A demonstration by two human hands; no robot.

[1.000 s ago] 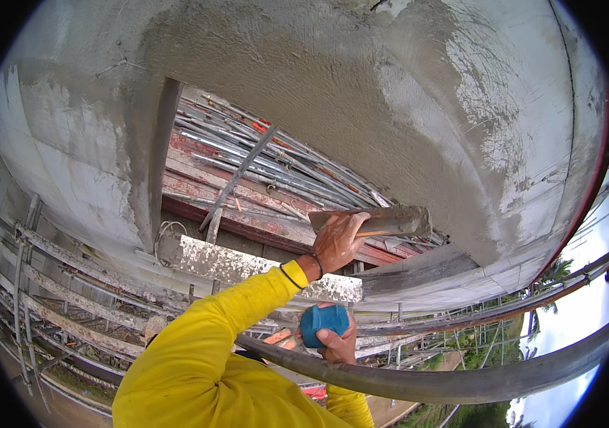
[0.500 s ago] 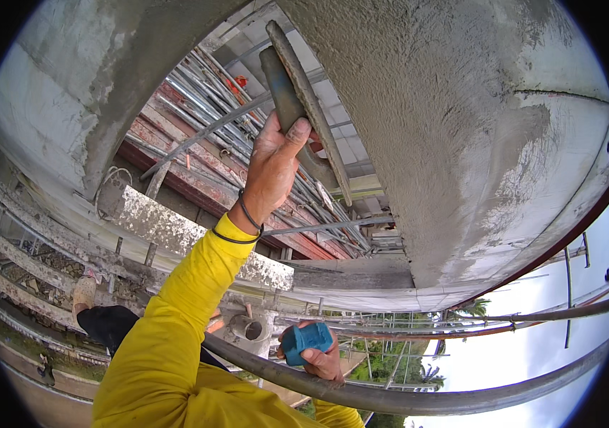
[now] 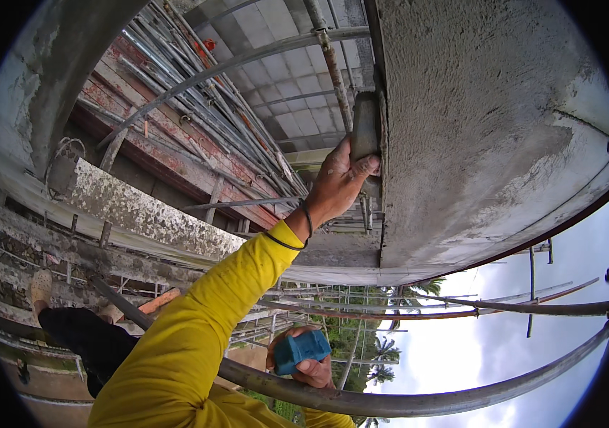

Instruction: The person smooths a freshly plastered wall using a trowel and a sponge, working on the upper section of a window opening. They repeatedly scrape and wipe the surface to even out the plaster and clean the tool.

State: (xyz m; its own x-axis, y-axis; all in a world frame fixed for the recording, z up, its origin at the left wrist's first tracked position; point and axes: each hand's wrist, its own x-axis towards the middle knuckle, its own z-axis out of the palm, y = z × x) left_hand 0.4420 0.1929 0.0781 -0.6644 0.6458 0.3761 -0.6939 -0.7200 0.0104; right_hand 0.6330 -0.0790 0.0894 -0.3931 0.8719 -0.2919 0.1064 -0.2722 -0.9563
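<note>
My left hand (image 3: 339,182) is closed round the handle of a plastering float (image 3: 366,123). The float is seen nearly edge-on, its thin board lying along the left edge of the rough, grey plastered wall (image 3: 454,135). Lower down, my right hand (image 3: 315,374) grips a blue block-like piece (image 3: 302,349), thumb in front and fingers round its far side. What this piece belongs to, I cannot tell. Both arms wear yellow sleeves, and the right forearm is partly hidden behind a curved metal pipe.
That metal pipe (image 3: 418,404) crosses the lower view in front of my body. Beyond the opening lie stacked metal tubes (image 3: 197,85) and red beams (image 3: 140,114). A plaster-spattered board (image 3: 140,207) runs at left, above a foot (image 3: 41,289). Scaffold poles (image 3: 533,309) reach out right against the sky.
My left hand has moved right and down in view, bringing the float from over the opening to the plastered wall's edge. My right hand still holds the blue piece. The view has shifted.
</note>
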